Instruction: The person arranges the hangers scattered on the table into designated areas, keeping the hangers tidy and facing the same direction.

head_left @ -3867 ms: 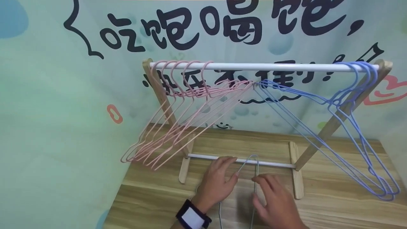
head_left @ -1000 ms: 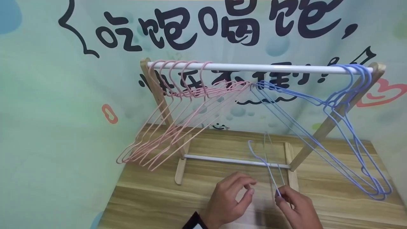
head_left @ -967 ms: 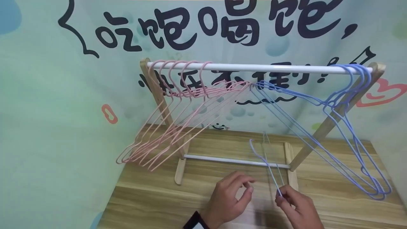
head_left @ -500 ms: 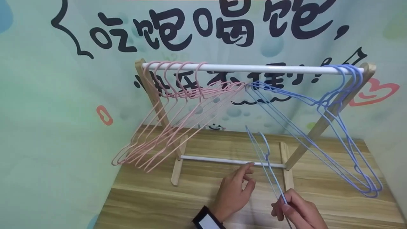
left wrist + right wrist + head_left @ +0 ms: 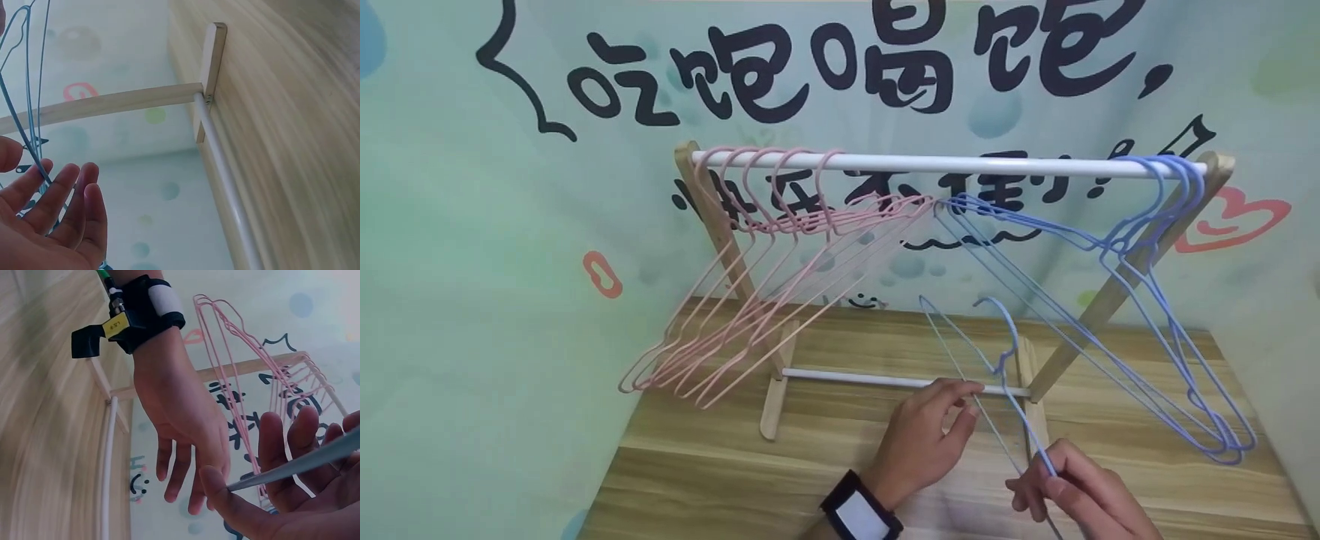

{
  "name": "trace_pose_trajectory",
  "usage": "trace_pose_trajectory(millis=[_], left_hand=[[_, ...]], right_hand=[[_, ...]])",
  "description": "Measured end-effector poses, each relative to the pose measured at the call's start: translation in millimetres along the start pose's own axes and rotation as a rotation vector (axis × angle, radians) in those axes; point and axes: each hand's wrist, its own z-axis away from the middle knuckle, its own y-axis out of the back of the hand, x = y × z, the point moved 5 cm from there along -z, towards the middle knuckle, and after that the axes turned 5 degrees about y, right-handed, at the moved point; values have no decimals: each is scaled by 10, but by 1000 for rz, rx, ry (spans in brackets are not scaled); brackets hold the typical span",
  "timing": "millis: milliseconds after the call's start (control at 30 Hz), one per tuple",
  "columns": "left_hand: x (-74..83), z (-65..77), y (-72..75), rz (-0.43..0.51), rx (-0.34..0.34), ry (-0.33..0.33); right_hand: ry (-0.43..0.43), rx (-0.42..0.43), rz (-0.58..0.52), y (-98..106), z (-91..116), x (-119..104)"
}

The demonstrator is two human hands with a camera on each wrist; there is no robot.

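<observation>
A blue wire hanger (image 5: 1024, 409) is tilted in front of the rack, its hook up and its far corner pointing back left. My right hand (image 5: 1084, 487) pinches one arm of it between thumb and fingers; the right wrist view shows the wire (image 5: 292, 467) running up close past the thumb. My left hand (image 5: 930, 427), with a banded wrist, is beside the hanger, fingertips right at its lower bar. In the left wrist view the left fingers (image 5: 56, 197) are loosely extended and the thumb stands apart, with blue wire crossing the fingers. The hanger's near end is cut off by the frame.
A wooden rack with a white top rail (image 5: 915, 161) stands on the wood-grain table (image 5: 690, 480). Several pink hangers (image 5: 787, 225) hang at its left end, several blue hangers (image 5: 1166, 300) at its right. A white lower bar (image 5: 855, 377) joins the feet. A printed backdrop (image 5: 510, 225) stands behind.
Both hands were on the hanger low down; then the right hand alone held it. The hanger has risen and turned, its hook swinging right. The left hand has come forward to its lower bar.
</observation>
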Motion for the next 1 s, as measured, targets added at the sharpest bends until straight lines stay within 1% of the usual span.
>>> trace_pose_trajectory(millis=[67, 167, 300, 433, 500, 567, 667, 733, 800, 833, 967, 1000], left_hand=[[34, -30, 26, -17, 7, -25], [84, -85, 56, -15, 3, -48], [153, -172, 88, -3, -13, -56], [247, -268, 126, -2, -12, -82], [307, -320, 153, 0, -2, -111], [374, -379, 182, 2, 11, -141], [467, -465, 216, 1, 23, -178], [513, -518, 231, 5, 26, -189], [544, -567, 242, 8, 30, -195], [554, -589, 248, 14, 31, -193], [569, -676, 253, 18, 37, -199], [572, -697, 253, 19, 36, -199]], right_hand=[[-26, 3, -4, 55, 5, -52], [-19, -6, -11, 134, 1, -141], [-3, -2, 33, 235, -1, -283], [-79, 51, 126, 353, 6, -426], [-123, 88, 180, 432, 16, -486], [-193, 136, 281, 536, 33, -543], [-248, 165, 386, 692, 55, -618], [-266, 165, 444, 779, 49, -667], [-240, 173, 447, 840, 27, -708], [-243, 176, 477, 861, 9, -733], [-303, 226, 570, 884, -72, -822], [-295, 236, 575, 895, -90, -838]])
